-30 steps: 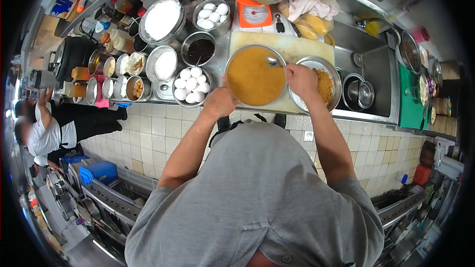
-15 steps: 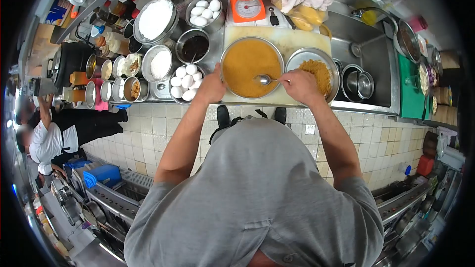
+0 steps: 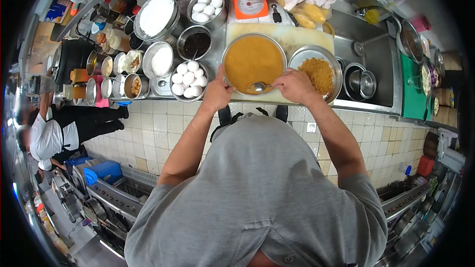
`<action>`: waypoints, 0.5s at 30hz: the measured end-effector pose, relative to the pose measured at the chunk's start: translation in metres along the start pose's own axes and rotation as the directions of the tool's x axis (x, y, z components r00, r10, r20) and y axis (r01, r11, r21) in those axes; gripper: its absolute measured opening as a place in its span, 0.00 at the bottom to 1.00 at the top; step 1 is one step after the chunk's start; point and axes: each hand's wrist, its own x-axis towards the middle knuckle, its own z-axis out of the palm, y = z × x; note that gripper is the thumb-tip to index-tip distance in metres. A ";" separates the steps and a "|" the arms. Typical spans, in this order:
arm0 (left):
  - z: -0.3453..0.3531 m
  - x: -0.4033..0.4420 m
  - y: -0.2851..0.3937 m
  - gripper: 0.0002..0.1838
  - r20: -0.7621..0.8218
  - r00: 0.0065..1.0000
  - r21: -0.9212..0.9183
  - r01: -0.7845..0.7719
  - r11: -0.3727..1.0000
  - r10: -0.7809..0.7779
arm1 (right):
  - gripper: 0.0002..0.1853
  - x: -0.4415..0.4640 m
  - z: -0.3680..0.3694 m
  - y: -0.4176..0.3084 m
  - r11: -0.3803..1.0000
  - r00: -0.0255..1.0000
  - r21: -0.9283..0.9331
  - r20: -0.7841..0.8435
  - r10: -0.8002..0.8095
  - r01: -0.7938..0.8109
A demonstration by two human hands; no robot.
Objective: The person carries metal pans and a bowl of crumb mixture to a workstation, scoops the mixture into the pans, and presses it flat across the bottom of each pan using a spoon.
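A round metal pan (image 3: 224, 69) on the cutting board holds a smooth layer of golden-brown crumbs (image 3: 253, 62). My right hand (image 3: 295, 86) grips the handle of a metal spoon (image 3: 258, 87), whose bowl lies on the crumbs near the pan's front edge. Against the pan's lower left rim is my left hand (image 3: 219, 91), its fingers closed around the edge. Right beside my right hand stands a second metal bowl (image 3: 297, 58) with loose brown crumbs (image 3: 317, 75) heaped in it. A bowl of white eggs (image 3: 188, 79) sits just left of my left hand.
An orange kitchen scale (image 3: 250, 6) stands behind the cutting board (image 3: 309, 37). To the right is a sink (image 3: 388, 69) with nested metal bowls. Bowls of white powder (image 3: 156, 16), dark liquid (image 3: 196, 44) and more eggs crowd the left. Another person (image 3: 54, 133) is at far left.
The spoon's bowl has moved slightly left and toward my body, over the crumbs near the front rim. My right hand has shifted with it; my left hand remains at the pan's edge.
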 end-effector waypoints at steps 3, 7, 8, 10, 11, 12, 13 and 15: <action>0.000 -0.003 0.006 0.53 0.026 0.998 -0.027 0.055 0.998 -0.055 | 0.12 0.010 0.008 -0.012 1.000 0.999 -0.009 0.044 0.030 -0.029; -0.002 -0.001 0.006 0.54 0.049 0.997 -0.005 0.056 0.998 -0.056 | 0.12 0.029 0.017 -0.014 0.996 0.996 0.004 0.020 0.086 -0.086; -0.001 0.000 0.003 0.54 0.047 0.997 -0.007 0.057 0.998 -0.057 | 0.12 0.033 0.018 -0.013 0.996 0.996 -0.010 0.005 0.092 -0.092; 0.000 0.002 0.001 0.53 0.036 0.999 0.060 0.024 0.998 -0.026 | 0.12 0.044 0.016 -0.014 0.995 0.996 -0.027 -0.010 0.094 -0.094; -0.001 0.002 0.001 0.53 0.036 0.999 0.058 0.025 0.998 -0.027 | 0.12 0.049 0.014 -0.018 0.993 0.993 -0.012 -0.043 0.114 -0.115; -0.001 0.002 0.002 0.53 0.052 0.998 0.057 0.035 0.998 -0.038 | 0.12 0.053 0.013 -0.020 0.991 0.988 0.004 -0.076 0.136 -0.136; -0.002 0.002 0.003 0.53 0.067 0.997 0.057 0.044 0.997 -0.048 | 0.12 0.059 0.013 -0.019 0.991 0.988 0.002 -0.075 0.135 -0.135; 0.002 0.005 -0.006 0.53 0.050 0.998 0.066 0.033 0.997 -0.037 | 0.12 0.073 0.014 -0.018 0.987 0.978 0.058 -0.140 0.155 -0.148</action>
